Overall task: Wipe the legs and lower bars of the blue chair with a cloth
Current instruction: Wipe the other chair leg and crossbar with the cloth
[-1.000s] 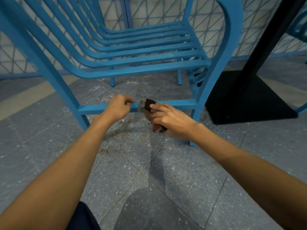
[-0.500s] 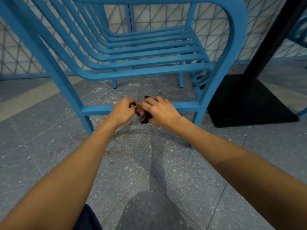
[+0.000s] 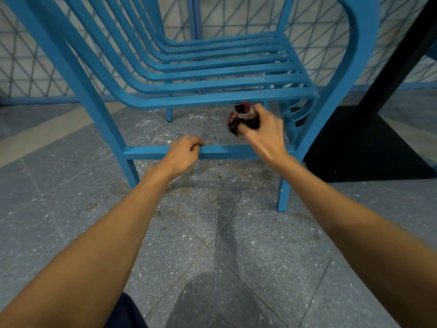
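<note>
**While the left hand holds the bar, the right holds the cloth clear of it**

Where the blue chair (image 3: pixel 212 79) stands on the grey speckled floor (image 3: pixel 82 197), both bare arms reach in from below toward its front. The left hand (image 3: pixel 182 153) has its grip closed round the lower bar (image 3: pixel 224 151) near the middle, fingers curled over the top edge. The right hand (image 3: pixel 264 133) is above that bar and apart from it, its grip wrapped round a bunched dark reddish cloth (image 3: pixel 243 119). The cloth sits just under the front edge of the seat slats; it is blurred, so its folds cannot be made out. Dust and brown grit lie on the floor under the bar, between the front left leg (image 3: pixel 132 171) and the front right leg (image 3: pixel 283 197). To the right stands a black table base (image 3: pixel 366 150).
</note>
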Demonstrator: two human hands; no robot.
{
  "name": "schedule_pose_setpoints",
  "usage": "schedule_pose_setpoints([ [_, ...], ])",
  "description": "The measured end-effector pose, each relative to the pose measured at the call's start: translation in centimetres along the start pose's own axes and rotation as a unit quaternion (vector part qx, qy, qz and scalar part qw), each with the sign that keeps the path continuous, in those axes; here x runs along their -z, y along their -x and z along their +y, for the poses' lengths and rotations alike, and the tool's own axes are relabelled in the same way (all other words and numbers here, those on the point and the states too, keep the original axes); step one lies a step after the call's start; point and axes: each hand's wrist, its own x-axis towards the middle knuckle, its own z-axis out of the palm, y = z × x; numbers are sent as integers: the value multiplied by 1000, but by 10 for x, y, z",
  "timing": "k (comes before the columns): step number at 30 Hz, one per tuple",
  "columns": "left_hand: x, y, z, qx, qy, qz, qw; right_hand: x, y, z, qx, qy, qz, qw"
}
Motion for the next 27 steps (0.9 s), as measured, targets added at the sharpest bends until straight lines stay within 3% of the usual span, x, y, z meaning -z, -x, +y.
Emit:
schedule_pose_setpoints([
  [2,0,-2,1,9,6,-2,1000,2,3,-3,39,17,-114,993],
  [4,-1,-3,3,28,36,-6,999,-8,20,0,117,101,-244,957],
  [5,-1,-4,5,35,59,-4,998,-12,28,6,170,162,-262,936],
  [7,3,-6,8,50,109,16,993,-9,37,21,226,225,-240,917],
  [10,11,-5,15,44,114,39,992,22,41,34,199,271,-163,928],
  [13,1,9,15,0,-50,-25,998,48,49,43,185,307,-87,929],
  [15,-17,17,13,-32,-204,-56,977,53,51,38,196,295,-75,932],
  [17,-39,26,20,-49,-252,-55,965,52,48,31,200,276,-78,937],
  [22,-79,50,68,-213,-168,-46,962,47,41,23,162,221,-92,957],
  [27,-57,34,60,-235,-121,97,959,48,38,32,131,197,-105,966],
])
